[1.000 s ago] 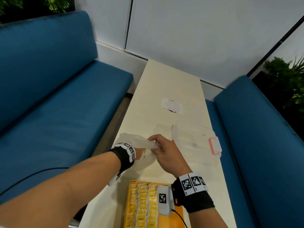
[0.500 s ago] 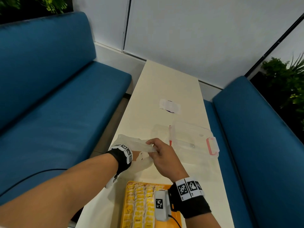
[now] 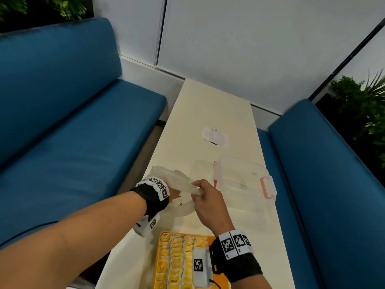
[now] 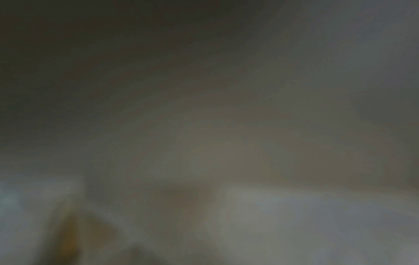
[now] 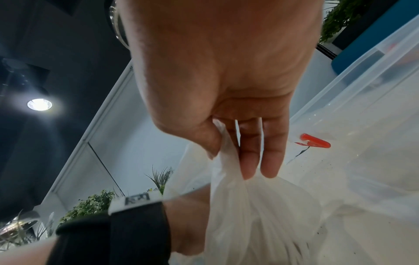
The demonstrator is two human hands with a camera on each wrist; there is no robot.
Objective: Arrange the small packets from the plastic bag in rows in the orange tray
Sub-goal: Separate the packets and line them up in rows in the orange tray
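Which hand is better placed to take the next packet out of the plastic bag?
Probably the left hand: it is already inside the plastic bag. The right hand pinches the bag's edge and holds it open, so it is occupied. Whether the left fingers already hold a packet is hidden.

Two hands were seen: a left hand (image 3: 174,195) and a right hand (image 3: 208,202). One bag (image 3: 179,180) was counted, one tray (image 3: 163,236) and one clear box (image 3: 245,180) with two red latches. Four rows of packets (image 3: 177,259) were made out in the tray; the packets in each row could not be counted. One surface (image 3: 208,113), two blue benches and one white patch (image 3: 214,137) were also noted.
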